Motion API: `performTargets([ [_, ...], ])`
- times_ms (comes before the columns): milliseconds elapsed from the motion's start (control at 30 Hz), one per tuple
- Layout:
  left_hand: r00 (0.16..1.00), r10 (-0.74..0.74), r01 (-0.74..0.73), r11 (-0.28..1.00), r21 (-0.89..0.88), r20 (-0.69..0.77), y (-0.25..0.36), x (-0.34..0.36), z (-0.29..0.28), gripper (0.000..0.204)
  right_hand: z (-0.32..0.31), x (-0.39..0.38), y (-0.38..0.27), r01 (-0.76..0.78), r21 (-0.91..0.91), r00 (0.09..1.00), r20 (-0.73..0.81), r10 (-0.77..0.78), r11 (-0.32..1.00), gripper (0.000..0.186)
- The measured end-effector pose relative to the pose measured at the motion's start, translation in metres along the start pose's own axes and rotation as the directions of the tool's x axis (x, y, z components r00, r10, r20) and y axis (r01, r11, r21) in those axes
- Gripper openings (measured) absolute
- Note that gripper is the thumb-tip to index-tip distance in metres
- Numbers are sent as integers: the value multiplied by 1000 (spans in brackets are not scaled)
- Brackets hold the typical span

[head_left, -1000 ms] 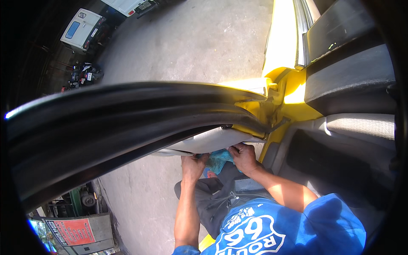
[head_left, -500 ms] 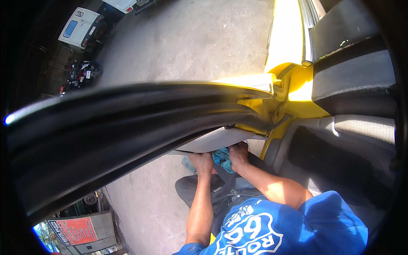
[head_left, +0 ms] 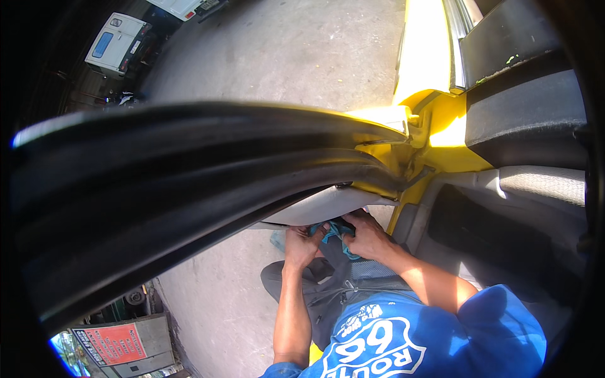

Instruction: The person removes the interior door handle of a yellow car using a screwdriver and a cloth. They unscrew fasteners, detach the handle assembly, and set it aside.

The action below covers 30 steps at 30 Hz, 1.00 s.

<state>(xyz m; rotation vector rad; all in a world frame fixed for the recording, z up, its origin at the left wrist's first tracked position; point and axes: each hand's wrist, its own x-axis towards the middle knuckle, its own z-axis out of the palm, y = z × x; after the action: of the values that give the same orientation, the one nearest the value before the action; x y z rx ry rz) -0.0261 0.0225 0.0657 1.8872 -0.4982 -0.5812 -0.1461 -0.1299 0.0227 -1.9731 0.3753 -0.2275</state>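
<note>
A teal cloth [head_left: 334, 232] is bunched between my two hands, just below the lower edge of the door's grey inner panel [head_left: 321, 206]. My left hand [head_left: 302, 247] is closed on the cloth's left side, with a paler piece of it showing beyond the wrist. My right hand [head_left: 367, 235] grips the other side, its thumb pressed toward the cloth. Some fingertips of both hands are hidden by the panel and the folds. The open car door [head_left: 208, 157], with its black seal along the edge, spans the view above my hands.
To the right are the yellow door frame [head_left: 441, 142] and a car seat [head_left: 535, 183]. A white van [head_left: 118, 44] stands far left on the concrete floor [head_left: 271, 69]. A red and grey sign board [head_left: 120, 343] leans at the lower left.
My hands have shifted slightly, with the left thumb now showing against the cloth and the right hand turned more into view. The door edge appears a little higher on the left.
</note>
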Motion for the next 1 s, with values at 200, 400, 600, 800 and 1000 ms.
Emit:
performTargets([
  [200, 993, -62, 61, 998, 15, 103, 14, 9, -16, 25, 4, 12, -7, -12, 504, 1000, -2, 16, 864, 33],
  [400, 978, -32, 35, 999, 10, -208, -17, 20, -34, 21, 41, 27, 1, -164, 924, 941, 41, 335, 347, 21],
  [600, 925, 30, -54, 997, -52, -379, -43, 14, -2, 27, 64, 33, 1, -103, 960, 875, -37, 482, 260, 24],
  [800, 846, 53, -48, 999, 23, -530, -26, 18, 17, 17, 84, 38, 8, -80, 911, 836, -159, 525, 404, 26],
  [1000, 812, 48, -62, 998, -3, -581, -19, 18, 28, 18, 104, 41, 17, -270, 746, 803, -175, 570, 609, 28],
])
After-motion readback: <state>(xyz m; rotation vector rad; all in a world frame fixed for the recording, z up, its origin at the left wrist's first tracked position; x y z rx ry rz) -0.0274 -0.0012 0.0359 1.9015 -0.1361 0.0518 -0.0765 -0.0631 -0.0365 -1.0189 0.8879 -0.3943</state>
